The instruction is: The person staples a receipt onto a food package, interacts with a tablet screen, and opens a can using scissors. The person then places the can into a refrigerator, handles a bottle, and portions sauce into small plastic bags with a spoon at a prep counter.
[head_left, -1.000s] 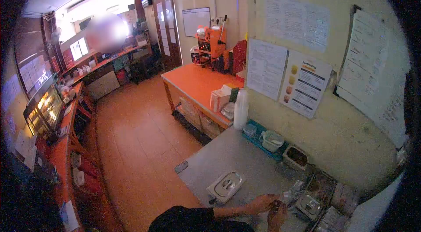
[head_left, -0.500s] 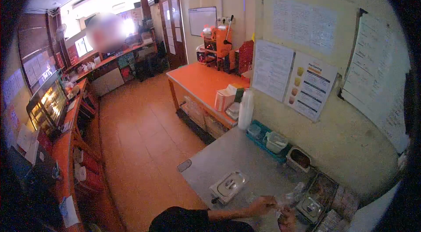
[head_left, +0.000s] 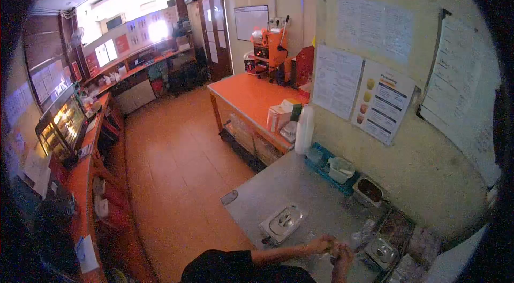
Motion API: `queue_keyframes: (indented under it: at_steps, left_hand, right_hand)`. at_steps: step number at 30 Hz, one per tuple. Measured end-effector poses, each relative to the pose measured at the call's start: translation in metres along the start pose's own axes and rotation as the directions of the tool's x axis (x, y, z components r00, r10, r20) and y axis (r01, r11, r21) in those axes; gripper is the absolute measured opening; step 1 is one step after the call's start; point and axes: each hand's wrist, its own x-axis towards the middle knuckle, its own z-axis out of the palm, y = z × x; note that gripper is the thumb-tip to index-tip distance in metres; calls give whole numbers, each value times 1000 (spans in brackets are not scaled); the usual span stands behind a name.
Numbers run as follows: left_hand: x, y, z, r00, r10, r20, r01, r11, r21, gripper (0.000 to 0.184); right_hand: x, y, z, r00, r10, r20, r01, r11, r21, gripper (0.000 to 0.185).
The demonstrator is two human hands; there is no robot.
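My left hand is closed in a pinch above the steel table. Close beside it, my right hand also has its fingers curled together. Between and below the fingers shows a bit of thin, clear plastic, too small and blurred to tell its shape. Just beyond my right hand lies a clear plastic packet. A steel pan with a lid stands to the right, with a pan of dark food behind it. Another lidded steel pan sits left of my hands.
Along the wall are a steel container of dark food, a teal tray with plastic tubs, and stacked white cups. Wrapped packets lie at the right. An orange table adjoins the steel one; a counter runs along the left.
My hands have come closer together, and my right hand has risen a little. The view has shifted slightly. A blurred shape at the far counter is no longer visible.
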Motion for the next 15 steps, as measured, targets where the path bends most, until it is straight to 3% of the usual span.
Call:
queue_keyframes:
  at_steps: [3,5,7,8,10,11,12,13,14,15]
  left_hand:
    - [12,16,-13,963,-257,-82,266,957,119,24]
    - [15,27,-16,900,-409,-153,433,883,184,26]
    - [9,30,-12,935,-347,-75,355,912,203,25]
    - [6,31,-8,959,-283,4,275,937,217,25]
    - [0,42,5,968,-250,37,233,940,251,25]
    - [-2,47,10,974,-218,69,190,940,284,26]
    - [-1,32,8,974,-216,68,188,940,285,26]
    - [0,10,7,999,-19,36,6,944,330,26]
    - [2,4,-3,997,78,23,-81,932,353,27]
    - [5,-2,-14,985,174,11,-165,910,380,27]
  right_hand:
    - [-12,-17,13,995,-73,62,79,992,-100,18]
    - [-37,-65,43,958,-216,187,258,937,-235,19]
    - [-28,-49,36,834,-486,260,536,826,-173,19]
    - [-20,-32,24,834,-487,261,537,826,-174,19]
    - [-4,-11,2,972,-165,170,208,936,-284,15]
    - [8,-6,-11,971,-165,171,209,936,-284,15]
    - [19,-10,-20,738,-579,345,656,498,-568,12]
    - [20,-6,-23,555,-665,500,765,172,-620,11]
    - [15,-13,-18,335,-708,622,769,-176,-614,11]
    - [-17,-43,11,825,-532,188,551,687,-474,13]
